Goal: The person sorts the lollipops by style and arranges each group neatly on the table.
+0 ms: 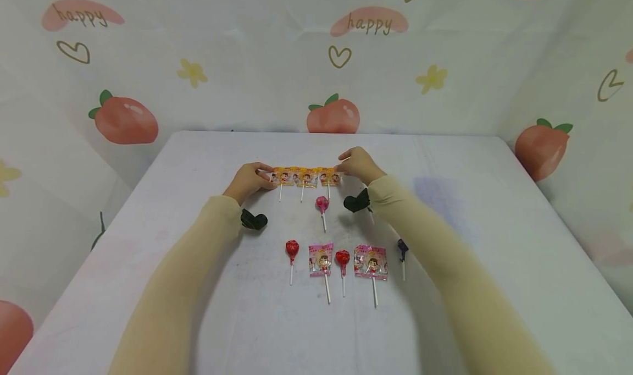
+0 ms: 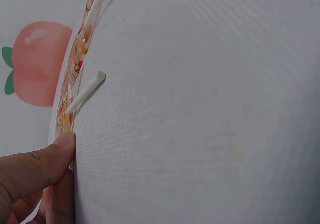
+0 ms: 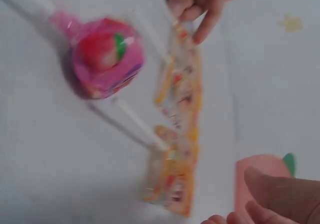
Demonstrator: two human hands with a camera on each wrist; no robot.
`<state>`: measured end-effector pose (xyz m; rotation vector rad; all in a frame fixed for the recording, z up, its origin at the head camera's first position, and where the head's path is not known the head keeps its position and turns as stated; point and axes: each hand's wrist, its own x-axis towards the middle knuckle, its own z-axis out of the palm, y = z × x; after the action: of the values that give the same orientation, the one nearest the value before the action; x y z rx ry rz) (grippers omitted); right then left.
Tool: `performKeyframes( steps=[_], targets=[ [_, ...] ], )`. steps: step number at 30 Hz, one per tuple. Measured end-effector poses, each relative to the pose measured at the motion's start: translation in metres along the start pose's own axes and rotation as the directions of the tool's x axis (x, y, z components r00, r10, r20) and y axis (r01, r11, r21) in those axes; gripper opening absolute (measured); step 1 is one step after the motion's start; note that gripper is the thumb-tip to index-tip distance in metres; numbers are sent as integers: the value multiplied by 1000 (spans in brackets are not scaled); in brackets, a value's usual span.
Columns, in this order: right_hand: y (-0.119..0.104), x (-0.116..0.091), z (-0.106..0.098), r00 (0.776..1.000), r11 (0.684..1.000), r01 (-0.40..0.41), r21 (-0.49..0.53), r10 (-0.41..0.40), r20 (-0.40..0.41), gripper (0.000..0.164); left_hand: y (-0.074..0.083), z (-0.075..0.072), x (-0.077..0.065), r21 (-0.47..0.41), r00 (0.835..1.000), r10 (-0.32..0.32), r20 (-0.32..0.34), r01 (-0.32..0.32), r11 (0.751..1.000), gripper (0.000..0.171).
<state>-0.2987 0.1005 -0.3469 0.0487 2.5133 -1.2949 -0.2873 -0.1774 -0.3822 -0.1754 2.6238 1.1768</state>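
Three lollipops in flat yellow wrappers [image 1: 306, 177] lie side by side in a row, sticks toward me. At the row's left end, my left hand [image 1: 249, 181] holds the outermost lollipop [image 2: 63, 119] by its wrapper edge, between thumb and index finger. My right hand [image 1: 359, 165] hovers by the row's right end, fingers loosely bent. In the right wrist view that hand's thumb [image 3: 280, 189] stands apart from the wrappers, with nothing held. A round pink lollipop [image 1: 322, 203] lies just in front of the row, large in the right wrist view.
Nearer me lie two red round lollipops [image 1: 292, 248], two in flat pink wrappers [image 1: 371, 262] and a dark one [image 1: 403, 248] beside my right sleeve. A white stick [image 1: 371, 216] shows below the right wrist's black attachment [image 1: 357, 200]. A fruit-print cloth [image 1: 277, 78] hangs behind the white table [image 1: 198, 149].
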Motion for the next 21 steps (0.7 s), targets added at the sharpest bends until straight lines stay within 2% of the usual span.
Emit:
performKeyframes(
  steps=[3, 6, 11, 16, 21],
  targets=[
    [-9, -12, -15, 998, 994, 24, 105, -30, 49, 49, 0, 0, -1, -1, 1000, 1, -3, -1, 1000, 53],
    [-15, -26, -33, 995, 988, 61, 143, -71, 65, 49, 1, 0, -1, -1, 1000, -1, -2, 1, 1000, 53],
    [-14, -51, -65, 980, 962, 166, 219, -185, 67, 47, 0, 0, -1, 1, 1000, -9, 5, 9, 1000, 53],
    [-1, -79, -94, 957, 940, 274, 202, -288, 44, 53, -1, 0, 1, 3, 1000, -14, 5, 14, 1000, 53],
    [19, -105, -114, 951, 932, 310, 190, -308, -41, 57, -2, 1, 2, -25, 1000, -24, 8, 24, 999, 53]
  ],
)
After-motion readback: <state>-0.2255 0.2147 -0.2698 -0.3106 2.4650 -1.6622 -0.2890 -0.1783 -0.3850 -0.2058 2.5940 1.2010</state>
